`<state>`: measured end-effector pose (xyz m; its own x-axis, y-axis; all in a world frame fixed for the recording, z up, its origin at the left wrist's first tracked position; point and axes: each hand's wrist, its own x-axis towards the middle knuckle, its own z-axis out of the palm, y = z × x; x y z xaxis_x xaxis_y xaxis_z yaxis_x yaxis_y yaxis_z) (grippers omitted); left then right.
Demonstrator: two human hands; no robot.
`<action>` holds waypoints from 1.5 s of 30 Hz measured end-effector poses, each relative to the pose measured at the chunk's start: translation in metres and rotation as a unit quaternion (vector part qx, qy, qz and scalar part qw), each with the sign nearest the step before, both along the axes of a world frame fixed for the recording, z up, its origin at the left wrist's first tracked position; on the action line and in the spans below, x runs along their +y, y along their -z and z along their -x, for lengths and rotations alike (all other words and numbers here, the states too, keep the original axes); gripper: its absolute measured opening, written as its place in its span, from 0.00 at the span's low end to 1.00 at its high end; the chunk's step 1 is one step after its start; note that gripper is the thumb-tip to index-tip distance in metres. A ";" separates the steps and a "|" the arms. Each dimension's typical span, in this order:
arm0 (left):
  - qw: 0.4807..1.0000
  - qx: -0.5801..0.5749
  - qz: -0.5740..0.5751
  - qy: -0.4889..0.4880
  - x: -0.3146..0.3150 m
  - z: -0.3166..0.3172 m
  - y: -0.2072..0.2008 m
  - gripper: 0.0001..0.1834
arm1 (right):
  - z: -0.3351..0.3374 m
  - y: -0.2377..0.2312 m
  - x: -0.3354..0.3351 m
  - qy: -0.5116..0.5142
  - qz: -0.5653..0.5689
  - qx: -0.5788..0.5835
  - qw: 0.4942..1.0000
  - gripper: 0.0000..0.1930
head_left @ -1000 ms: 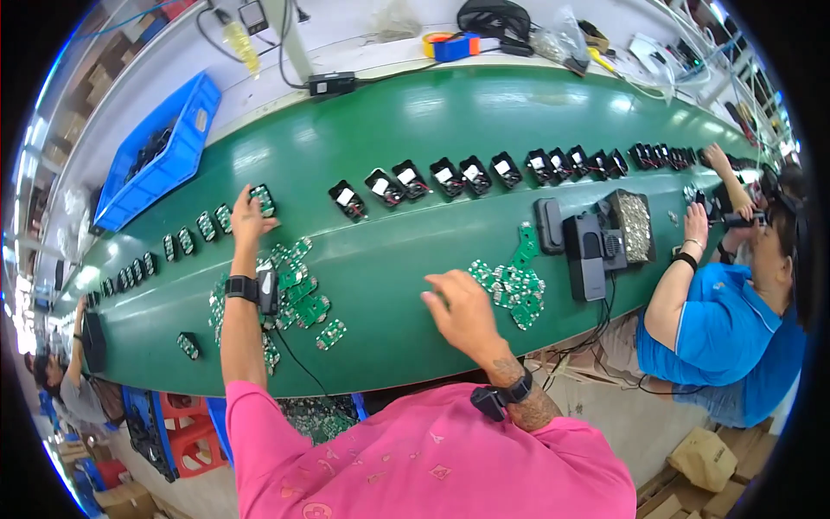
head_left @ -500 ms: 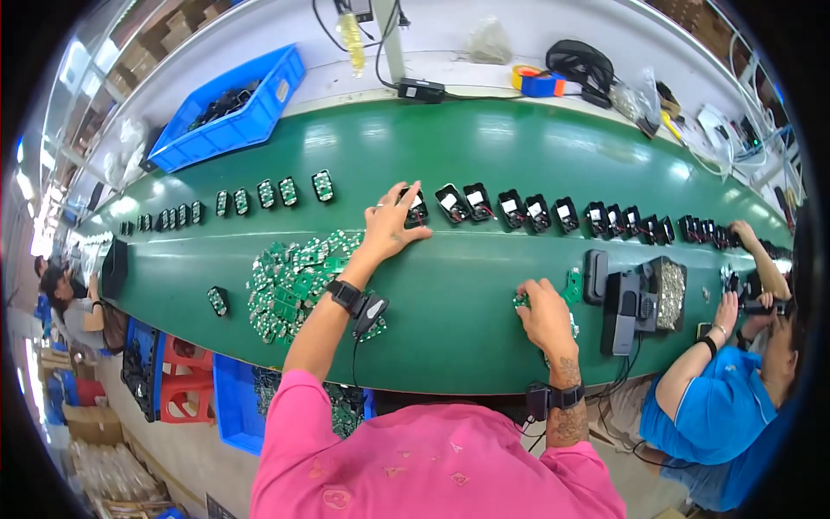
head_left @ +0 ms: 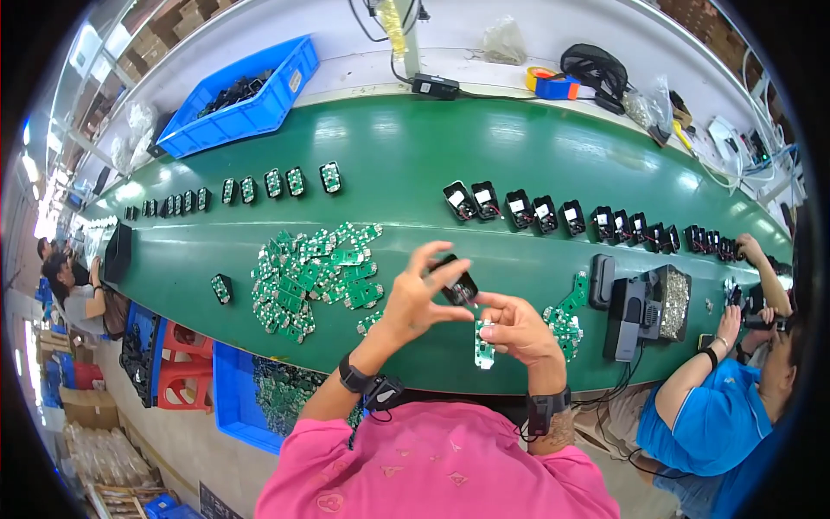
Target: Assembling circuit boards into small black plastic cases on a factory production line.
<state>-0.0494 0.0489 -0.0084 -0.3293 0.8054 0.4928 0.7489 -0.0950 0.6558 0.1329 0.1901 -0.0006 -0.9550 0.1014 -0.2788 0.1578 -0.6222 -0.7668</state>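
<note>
Between its thumb and fingers, my left hand (head_left: 421, 298) grips a black plastic housing (head_left: 458, 281), tilted above the table's near middle. Close beside it, my right hand (head_left: 521, 333) pinches a small green circuit board (head_left: 484, 344), held roughly upright just below the housing. The two hands nearly meet, and whether the right fingers touch the housing I cannot tell. Left of my left hand lies a large heap of green circuit boards (head_left: 303, 277). A smaller pile of boards (head_left: 564, 329) rests to the right of my right hand.
Black housings (head_left: 520, 208) line the table's right side; board-filled ones (head_left: 330, 177) line the left. One board-filled housing (head_left: 221, 288) stands alone. A blue crate (head_left: 242, 108) sits at the back left. Grey devices (head_left: 622, 316) and a co-worker in blue (head_left: 718, 389) are at the right.
My left hand has lifted the housing from the row and brought it toward me. My right hand has come left from the small pile with a circuit board.
</note>
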 end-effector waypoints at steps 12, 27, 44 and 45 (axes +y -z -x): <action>0.989 -0.008 0.132 0.064 -0.026 -0.013 -0.002 0.31 | -0.006 0.005 -0.016 0.005 -0.058 -0.078 0.995 0.08; 0.914 -0.401 0.052 -0.023 -0.027 -0.070 0.027 0.07 | -0.036 -0.014 -0.025 0.144 -0.111 -0.032 0.983 0.10; 0.968 -0.245 0.056 0.001 -0.025 -0.072 0.017 0.15 | -0.018 -0.013 -0.032 0.153 -0.220 -0.098 0.959 0.10; 0.941 -0.331 0.072 0.018 -0.024 -0.074 0.009 0.22 | -0.019 -0.014 -0.030 0.150 -0.211 -0.119 0.958 0.10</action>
